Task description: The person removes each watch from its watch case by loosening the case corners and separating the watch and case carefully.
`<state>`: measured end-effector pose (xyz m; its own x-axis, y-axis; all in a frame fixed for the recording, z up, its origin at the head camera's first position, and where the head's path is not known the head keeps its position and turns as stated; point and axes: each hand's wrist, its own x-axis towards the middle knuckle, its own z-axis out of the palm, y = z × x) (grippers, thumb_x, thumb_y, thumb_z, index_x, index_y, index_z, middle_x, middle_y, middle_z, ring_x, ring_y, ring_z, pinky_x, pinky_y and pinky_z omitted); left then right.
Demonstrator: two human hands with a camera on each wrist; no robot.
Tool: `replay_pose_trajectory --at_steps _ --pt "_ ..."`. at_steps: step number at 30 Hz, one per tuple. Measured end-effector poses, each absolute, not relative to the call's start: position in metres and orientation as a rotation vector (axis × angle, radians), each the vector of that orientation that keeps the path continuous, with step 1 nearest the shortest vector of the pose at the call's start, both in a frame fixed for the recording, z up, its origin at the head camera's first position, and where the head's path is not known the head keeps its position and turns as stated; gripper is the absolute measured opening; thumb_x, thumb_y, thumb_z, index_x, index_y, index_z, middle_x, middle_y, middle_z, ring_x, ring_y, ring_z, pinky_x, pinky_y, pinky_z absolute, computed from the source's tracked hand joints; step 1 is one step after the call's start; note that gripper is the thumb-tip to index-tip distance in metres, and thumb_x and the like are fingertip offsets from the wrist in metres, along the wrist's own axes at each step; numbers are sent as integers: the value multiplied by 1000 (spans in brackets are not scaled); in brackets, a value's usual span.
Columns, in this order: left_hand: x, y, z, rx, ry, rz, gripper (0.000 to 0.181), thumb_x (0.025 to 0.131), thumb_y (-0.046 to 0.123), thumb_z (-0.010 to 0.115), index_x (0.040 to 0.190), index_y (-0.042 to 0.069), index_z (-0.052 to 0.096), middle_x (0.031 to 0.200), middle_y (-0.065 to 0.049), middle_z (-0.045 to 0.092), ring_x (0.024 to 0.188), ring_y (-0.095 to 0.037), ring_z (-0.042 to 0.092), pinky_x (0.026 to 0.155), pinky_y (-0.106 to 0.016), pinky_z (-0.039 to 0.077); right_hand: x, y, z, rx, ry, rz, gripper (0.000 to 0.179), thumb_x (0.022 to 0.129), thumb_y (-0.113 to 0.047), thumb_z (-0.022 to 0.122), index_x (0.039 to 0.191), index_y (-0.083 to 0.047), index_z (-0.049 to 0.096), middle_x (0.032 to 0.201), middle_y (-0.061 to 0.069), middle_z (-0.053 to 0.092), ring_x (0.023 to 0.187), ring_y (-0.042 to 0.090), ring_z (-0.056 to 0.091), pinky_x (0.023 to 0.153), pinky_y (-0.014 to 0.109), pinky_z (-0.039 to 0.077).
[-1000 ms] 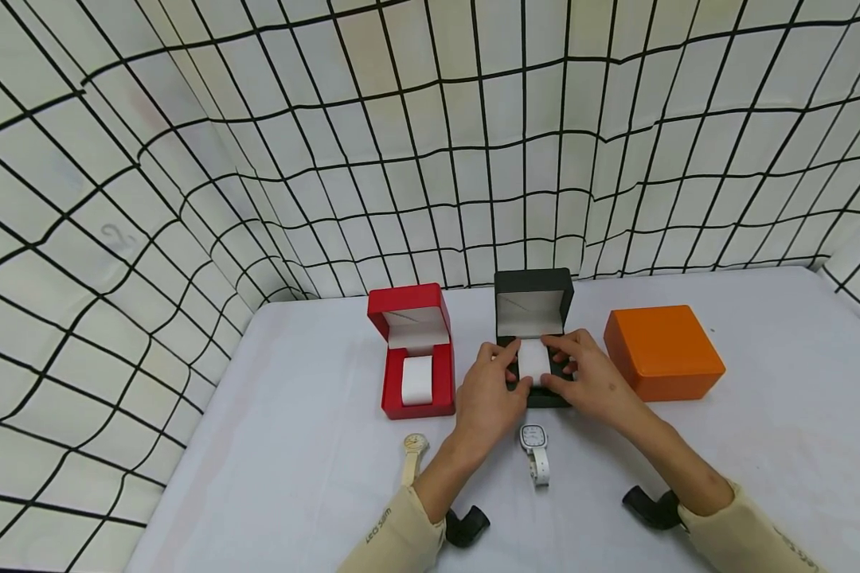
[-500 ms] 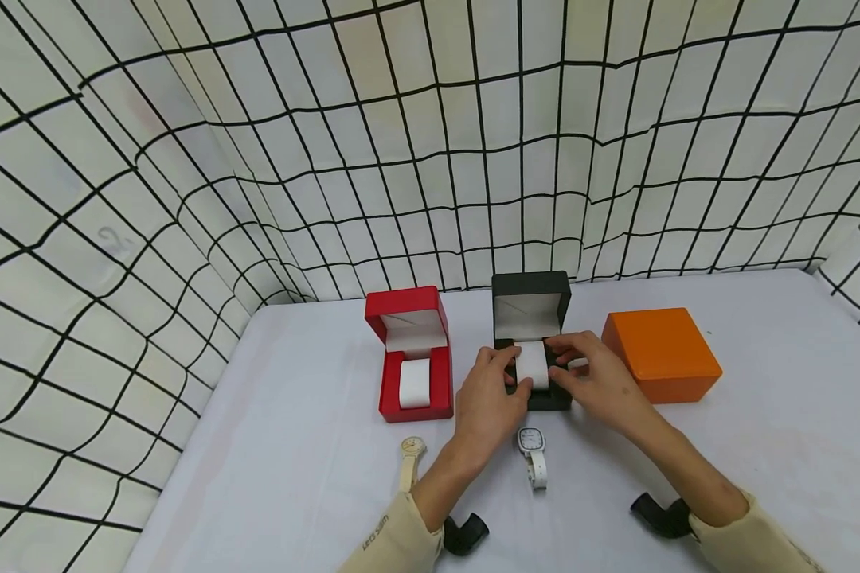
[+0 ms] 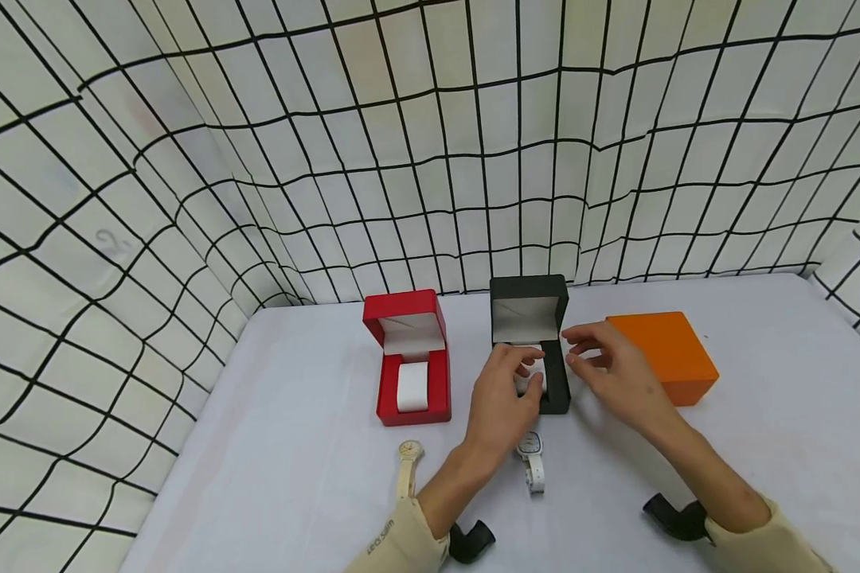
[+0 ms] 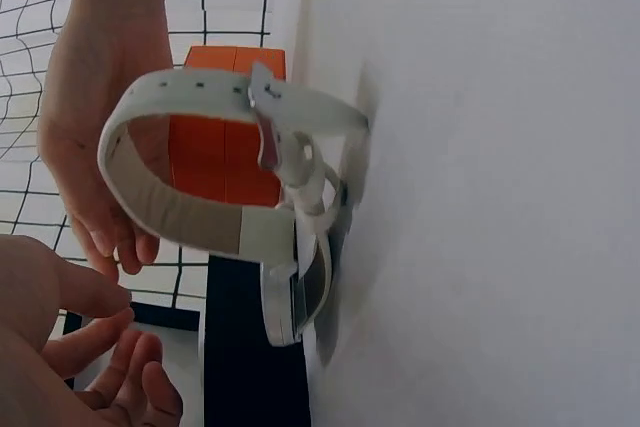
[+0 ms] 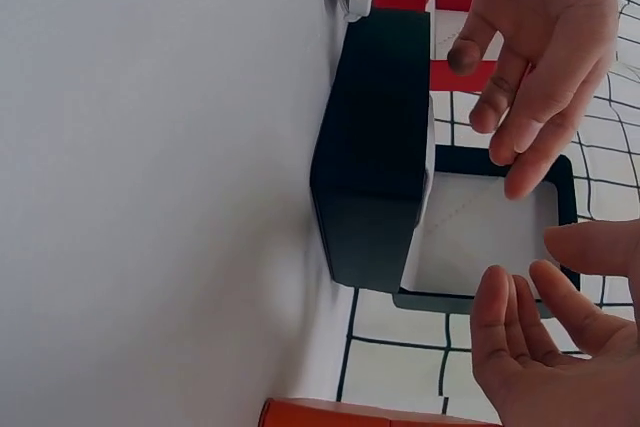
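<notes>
An open black watch box (image 3: 557,386) stands at the back, a white cushion (image 3: 540,368) seated in it and partly hidden by fingers. Over its front left side hovers my left hand (image 3: 500,398), fingers loosely bent and holding nothing. My right hand (image 3: 619,378) is off the box's right side, thumb and fingers apart, with nothing between them. In the right wrist view both hands face each other above the black box (image 5: 370,147). A white-strapped watch (image 3: 534,473) lies in front of the box; its buckled strap loop (image 4: 200,97) looms in the left wrist view.
An open red watch box (image 3: 439,386) with a white cushion (image 3: 412,387) stands to the left. A closed orange box (image 3: 662,342) is behind my right hand. A cream watch (image 3: 407,469) lies near my left forearm. Black wire mesh (image 3: 430,167) rises behind the table.
My right hand has let go of the cushion and moved right, away from the black box. The left hand's fingers have come off the cushion's side and lifted slightly over it.
</notes>
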<state>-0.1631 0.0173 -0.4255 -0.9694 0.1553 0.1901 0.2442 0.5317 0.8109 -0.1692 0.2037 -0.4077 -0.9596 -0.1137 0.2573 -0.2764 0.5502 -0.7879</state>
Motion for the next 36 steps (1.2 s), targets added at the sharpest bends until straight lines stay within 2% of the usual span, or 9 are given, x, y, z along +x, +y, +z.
replay_pose_trajectory --at_steps 9,11,13,18,21,29,32,36 --pt "-159 31 -426 -497 -2590 -1539 27 99 9 67 125 13 71 120 1 63 105 -13 64 74 -14 51 -166 214 -404 308 -2544 1274 26 101 -12 68 127 -10 67 120 9 69 98 -1 59 86 5 46" --pt "-158 35 -426 -519 -2582 -1556 27 99 8 67 125 12 71 119 -1 63 103 -11 64 73 -13 51 -165 218 -403 310 -2538 1274 25 101 -12 68 126 -10 68 119 8 68 95 -3 59 83 5 47" --pt "-157 38 -426 -539 -2582 -1556 27 98 7 68 125 12 71 117 -3 63 93 -8 64 71 -13 50 -165 222 -403 320 -2527 1270 24 100 -10 67 124 -9 68 119 9 67 94 -5 58 82 4 47" --pt "-155 44 -427 -591 -2599 -1540 28 98 6 69 125 11 71 115 -6 63 75 1 54 69 -11 50 -164 230 -405 332 -2511 1252 21 101 -7 66 122 -8 68 120 8 67 98 -9 55 86 1 45" --pt "-153 48 -427 -616 -2610 -1550 30 97 6 69 126 11 70 119 -7 63 81 3 55 72 -10 51 -163 236 -405 329 -2505 1238 21 101 -8 66 121 -9 69 121 8 67 100 -11 53 87 0 43" --pt "-151 56 -429 -682 -2650 -1583 33 98 6 68 131 10 67 126 -8 62 82 3 58 76 -11 53 -163 252 -404 293 -2486 1153 22 98 -4 69 119 -6 71 114 9 67 97 -16 50 84 1 42" --pt "-150 58 -429 -688 -2659 -1589 33 98 7 68 131 10 66 128 -8 62 92 -3 64 80 -14 56 -163 255 -404 265 -2482 1120 20 97 -6 70 118 -7 72 112 8 68 96 -11 55 82 0 43" --pt "-149 60 -429 -681 -2664 -1623 34 98 7 68 132 12 65 131 -7 62 101 -8 67 82 -13 56 -162 260 -404 223 -2502 1096 19 98 -9 71 117 -8 73 112 8 67 97 17 68 81 -2 42"
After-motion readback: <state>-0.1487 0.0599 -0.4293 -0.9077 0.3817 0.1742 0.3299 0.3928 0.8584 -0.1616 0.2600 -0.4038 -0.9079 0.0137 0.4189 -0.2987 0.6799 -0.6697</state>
